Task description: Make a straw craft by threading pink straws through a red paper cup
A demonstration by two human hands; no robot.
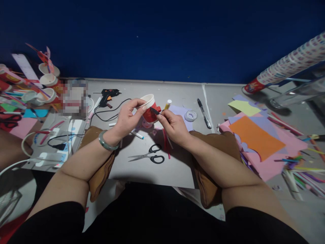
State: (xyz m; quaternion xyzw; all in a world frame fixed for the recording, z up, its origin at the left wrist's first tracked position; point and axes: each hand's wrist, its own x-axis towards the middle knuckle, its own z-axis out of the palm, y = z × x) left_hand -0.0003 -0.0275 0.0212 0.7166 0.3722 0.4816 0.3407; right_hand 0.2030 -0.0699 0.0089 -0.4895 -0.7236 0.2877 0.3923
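My left hand [130, 117] is closed on a paper cup [150, 115], red with a white rim, its thumb and fingers pinching the rim. The cup is tilted above the table. In my right hand [172, 125] is a black pen [154, 110], its dark end against the cup's side near the rim. Just behind those fingers a yellow marker with a white cap [168, 103] sticks up; whether the hand touches it, I cannot tell. Nearer to me lie black-handled scissors [148, 156], blades apart. A teal-tipped marker [137, 135] lies below the cup.
A black glue gun [108, 96] with its cord lies at the left, beyond a power strip [72, 139]. Decorated cups [49, 81] crowd the far left. A tape roll [191, 115] and black pen [203, 113] lie right, before coloured paper [256, 137] and a cup stack [286, 64].
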